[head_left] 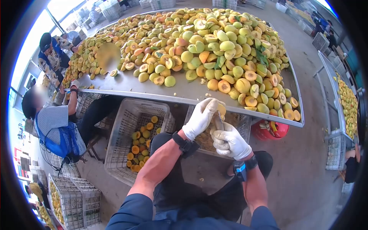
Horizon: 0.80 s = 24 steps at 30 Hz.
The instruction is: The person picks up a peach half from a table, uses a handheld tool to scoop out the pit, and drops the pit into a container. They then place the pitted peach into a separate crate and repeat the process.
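Observation:
My left hand, in a white glove, has its fingers closed around a halved yellow fruit just past the near edge of the metal table. Gloved too, my right hand is closed on a small tool whose tip points up at the fruit. Part of the fruit is hidden by my fingers. A large heap of green and yellow halved fruits covers much of the tabletop beyond my hands.
A crate with fruit halves stands left of my legs, another crate under my hands. A red bucket is at the right. A seated person works at the left; stacked crates stand lower left.

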Available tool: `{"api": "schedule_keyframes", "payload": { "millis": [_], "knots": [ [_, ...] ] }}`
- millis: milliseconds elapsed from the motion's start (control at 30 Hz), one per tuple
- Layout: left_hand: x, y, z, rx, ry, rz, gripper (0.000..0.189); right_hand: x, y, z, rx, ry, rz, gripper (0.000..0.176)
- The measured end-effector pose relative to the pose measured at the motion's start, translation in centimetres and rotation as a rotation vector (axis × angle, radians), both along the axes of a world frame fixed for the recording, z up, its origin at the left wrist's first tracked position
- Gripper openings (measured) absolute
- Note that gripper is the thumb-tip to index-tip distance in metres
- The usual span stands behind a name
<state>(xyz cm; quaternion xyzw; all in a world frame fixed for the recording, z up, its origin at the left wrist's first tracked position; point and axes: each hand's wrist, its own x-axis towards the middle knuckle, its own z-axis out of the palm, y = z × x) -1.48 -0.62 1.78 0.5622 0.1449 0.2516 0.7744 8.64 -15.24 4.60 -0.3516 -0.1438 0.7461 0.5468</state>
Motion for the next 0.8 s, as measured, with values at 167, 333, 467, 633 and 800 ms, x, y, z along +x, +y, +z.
{"api": "schedule_keyframes", "payload": {
  "millis": [167,333,467,633,800],
  "knots": [
    [-0.3,0.8,0.6,0.105,0.139,-0.080,0.039,-0.3,-0.8,0.5,-0.045,-0.050,-0.030,0.009],
    [-0.2,0.8,-0.1,0.244,0.155,-0.036,0.036,0.6,-0.5,0.1,-0.019,0.031,0.070,0.008],
    [-0.5,-0.4,1.1,0.006,0.010,-0.084,0.043,0.4,-0.6,-0.4,0.051,0.093,0.021,0.008],
    [-0.7,-1.4,0.9,-0.017,-0.048,0.047,0.045,-0.3,-0.2,-0.7,0.048,0.021,0.010,0.011],
    [1.2,-1.0,-2.6,0.108,0.147,0.360,0.033,-1.6,0.6,-0.9,-0.036,-0.287,-0.077,0.013]
  ]
}}
